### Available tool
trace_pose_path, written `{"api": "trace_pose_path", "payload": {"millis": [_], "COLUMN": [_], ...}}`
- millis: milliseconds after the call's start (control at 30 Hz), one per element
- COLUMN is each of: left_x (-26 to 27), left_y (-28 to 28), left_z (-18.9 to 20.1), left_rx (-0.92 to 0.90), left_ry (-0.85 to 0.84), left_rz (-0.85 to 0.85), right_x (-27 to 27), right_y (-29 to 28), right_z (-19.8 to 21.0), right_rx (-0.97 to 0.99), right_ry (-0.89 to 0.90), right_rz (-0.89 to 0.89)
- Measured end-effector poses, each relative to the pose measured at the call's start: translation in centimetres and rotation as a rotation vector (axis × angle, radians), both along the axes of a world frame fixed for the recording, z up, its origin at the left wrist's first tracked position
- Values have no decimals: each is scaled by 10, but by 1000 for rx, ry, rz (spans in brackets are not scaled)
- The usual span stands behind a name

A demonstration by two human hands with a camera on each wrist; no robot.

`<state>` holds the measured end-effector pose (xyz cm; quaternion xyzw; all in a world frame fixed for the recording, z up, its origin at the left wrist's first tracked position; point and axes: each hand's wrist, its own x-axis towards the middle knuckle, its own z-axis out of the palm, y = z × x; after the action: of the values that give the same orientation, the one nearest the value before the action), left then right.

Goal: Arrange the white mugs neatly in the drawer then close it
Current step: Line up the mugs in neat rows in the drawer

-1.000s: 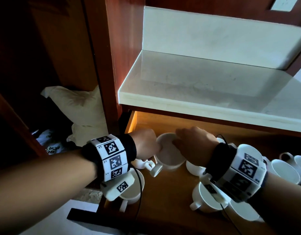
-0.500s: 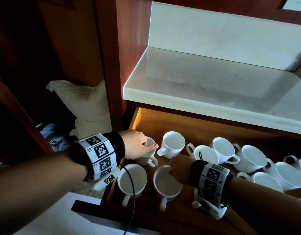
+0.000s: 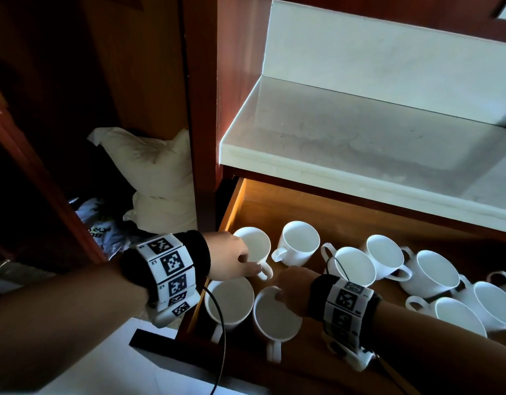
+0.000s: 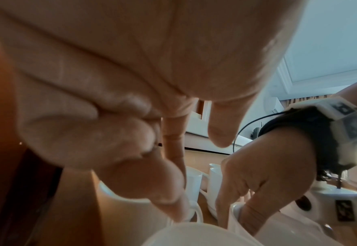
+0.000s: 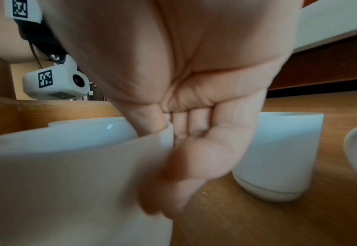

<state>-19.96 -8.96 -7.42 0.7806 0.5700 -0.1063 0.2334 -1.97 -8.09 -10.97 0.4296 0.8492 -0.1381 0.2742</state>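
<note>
Several white mugs stand upright in the open wooden drawer [image 3: 303, 206]. My left hand [image 3: 246, 265] pinches the handle of the back-left mug [image 3: 253, 245]; the left wrist view shows my fingers [image 4: 173, 196] curled on that handle [image 4: 198, 214]. My right hand [image 3: 283, 292] grips the rim of a front-row mug [image 3: 277, 320], which stands on the drawer floor with its handle toward me. In the right wrist view my thumb lies outside and my fingers inside that mug [image 5: 68, 174]. Another mug [image 3: 229, 302] stands just left of it.
More mugs [image 3: 298, 242] crowd loosely toward the drawer's right, handles at mixed angles [image 3: 437, 269]. A white stone counter [image 3: 360, 138] overhangs the drawer's back. Left of the cabinet post lie a pale pillow [image 3: 149, 166] and a bag [image 3: 100, 229].
One second ago both hands held one mug at the back left. That mug now stands there; my right hand moved to the front mug, my left hand to the back-left mug's handle.
</note>
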Motion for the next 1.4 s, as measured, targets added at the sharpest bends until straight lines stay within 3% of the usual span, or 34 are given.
{"api": "trace_pose_path", "payload": {"millis": [133,300,433,567,667,833,933,1167,1300,1400], "left_x": [2,8,22,42,60,92,114,151,146,148], "left_y": [1,5,14,25,28,25,17,13,20,14], "left_z": [-2,8,33,58,66,60,58,55,46,47], "left_rx": [-14,22,43,141,139,94,127,106,14,-70], "left_ry": [-6,-42,-78,-113,-161,-102,-31,-7,-75,-61], "left_rz": [-54,-77,-150,-206,-207,-262,-256,-99,63,80], "right_x": [1,32,86,119,126,125,124,117,132,136], "right_y": [-1,17,22,7,1,0,1,4,11,6], "right_z": [5,36,61,40,25,24,44,114,105,82], "right_rx": [16,119,198,103,47,76,159,421,363,276], "right_ry": [-27,107,-65,-283,-289,-285,-205,194,239,126], "right_rz": [29,-116,-159,-192,-203,-105,-73,25,-147,-105]}}
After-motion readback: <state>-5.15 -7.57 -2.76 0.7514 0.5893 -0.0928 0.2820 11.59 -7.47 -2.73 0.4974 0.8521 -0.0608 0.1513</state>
